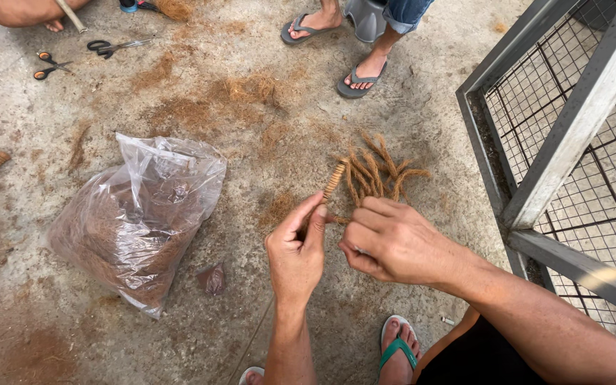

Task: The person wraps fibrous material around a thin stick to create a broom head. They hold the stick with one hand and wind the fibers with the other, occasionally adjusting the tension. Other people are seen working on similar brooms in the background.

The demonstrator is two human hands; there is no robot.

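Left hand [296, 251]: centre frame, fingers pinched on a short brown fibre rope [334, 181].
Right hand [391, 239]: beside it, fingers curled around the rope's lower end.
Done: pile of finished ropes [379, 173] just above the hands.
Left: clear plastic bag [137, 217], centre left, bulging with loose fibre.
Upper left: scissors [112, 46] on the concrete floor [251, 142].

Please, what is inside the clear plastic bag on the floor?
The plastic bag holds a mass of brown fibre, loose and matted, visible through the wrinkled film. Whether anything else lies beneath the fibre cannot be seen. Neither hand touches the bag.
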